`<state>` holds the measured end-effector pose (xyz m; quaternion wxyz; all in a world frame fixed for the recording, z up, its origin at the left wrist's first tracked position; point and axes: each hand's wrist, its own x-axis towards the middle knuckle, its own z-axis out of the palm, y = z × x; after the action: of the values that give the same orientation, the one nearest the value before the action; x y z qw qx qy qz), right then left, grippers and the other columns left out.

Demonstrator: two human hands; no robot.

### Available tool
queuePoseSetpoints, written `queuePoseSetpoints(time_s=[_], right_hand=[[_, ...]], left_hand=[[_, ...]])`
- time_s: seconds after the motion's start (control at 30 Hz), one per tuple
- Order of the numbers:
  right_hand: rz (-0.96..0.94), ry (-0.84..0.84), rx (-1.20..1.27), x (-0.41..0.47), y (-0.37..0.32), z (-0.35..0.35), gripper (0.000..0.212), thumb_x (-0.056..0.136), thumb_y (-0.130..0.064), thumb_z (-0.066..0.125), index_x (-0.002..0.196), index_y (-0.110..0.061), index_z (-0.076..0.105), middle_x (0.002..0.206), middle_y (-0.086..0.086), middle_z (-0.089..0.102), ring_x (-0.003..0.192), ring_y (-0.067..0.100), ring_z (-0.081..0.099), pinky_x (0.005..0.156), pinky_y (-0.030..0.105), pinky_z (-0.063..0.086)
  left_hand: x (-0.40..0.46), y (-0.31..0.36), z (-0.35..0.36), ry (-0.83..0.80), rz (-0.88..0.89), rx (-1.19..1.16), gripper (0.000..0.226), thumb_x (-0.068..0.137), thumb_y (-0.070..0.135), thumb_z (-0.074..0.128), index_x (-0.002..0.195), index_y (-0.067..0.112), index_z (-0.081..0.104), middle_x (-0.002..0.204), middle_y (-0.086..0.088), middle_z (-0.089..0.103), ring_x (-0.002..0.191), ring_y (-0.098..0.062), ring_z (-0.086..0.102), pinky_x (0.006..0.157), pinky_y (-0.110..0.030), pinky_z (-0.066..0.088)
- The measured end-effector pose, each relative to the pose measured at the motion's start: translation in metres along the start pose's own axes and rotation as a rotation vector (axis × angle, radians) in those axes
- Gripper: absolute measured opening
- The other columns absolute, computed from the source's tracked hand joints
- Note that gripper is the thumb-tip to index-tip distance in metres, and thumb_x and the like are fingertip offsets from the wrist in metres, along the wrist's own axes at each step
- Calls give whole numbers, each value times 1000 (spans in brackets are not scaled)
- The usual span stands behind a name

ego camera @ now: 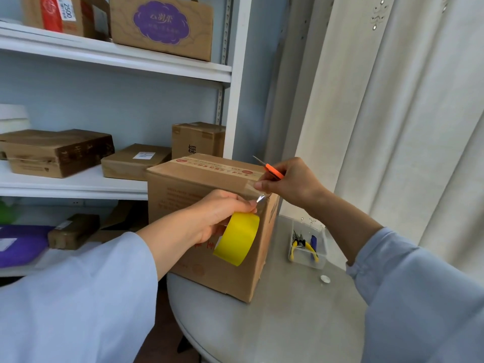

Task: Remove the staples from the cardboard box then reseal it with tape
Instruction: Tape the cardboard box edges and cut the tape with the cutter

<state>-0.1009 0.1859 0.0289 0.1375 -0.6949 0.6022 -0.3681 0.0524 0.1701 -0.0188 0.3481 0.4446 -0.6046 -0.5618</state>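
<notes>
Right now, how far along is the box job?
Looks late stage. Done: a strip of tape already runs along the top of the cardboard box, and the yellow-handled pliers lie in the clear tray. In hand: the left hand holds the yellow tape roll at the box's corner; the right hand holds orange-handled scissors. Left: cutting the tape free. Staples can't be seen.

In front of me a white shelving unit (115,55) stacked with cardboard parcels (56,151) stands against a pale blue wall (110,106), with cream curtains (392,113) hanging to my right behind the round grey table (275,323).
</notes>
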Motion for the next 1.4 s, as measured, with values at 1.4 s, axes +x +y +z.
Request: queuePoseSetpoints(time_s=[1.4], right_hand=[[207, -286, 0, 52, 30, -10, 17, 83, -23, 73, 80, -10, 63, 63, 2, 50, 53, 10, 43, 42, 17, 34]], left_hand=[[41, 18, -1, -109, -369, 19, 22, 86, 33, 64, 80, 12, 60, 66, -8, 61, 60, -22, 58, 58, -28, 47]])
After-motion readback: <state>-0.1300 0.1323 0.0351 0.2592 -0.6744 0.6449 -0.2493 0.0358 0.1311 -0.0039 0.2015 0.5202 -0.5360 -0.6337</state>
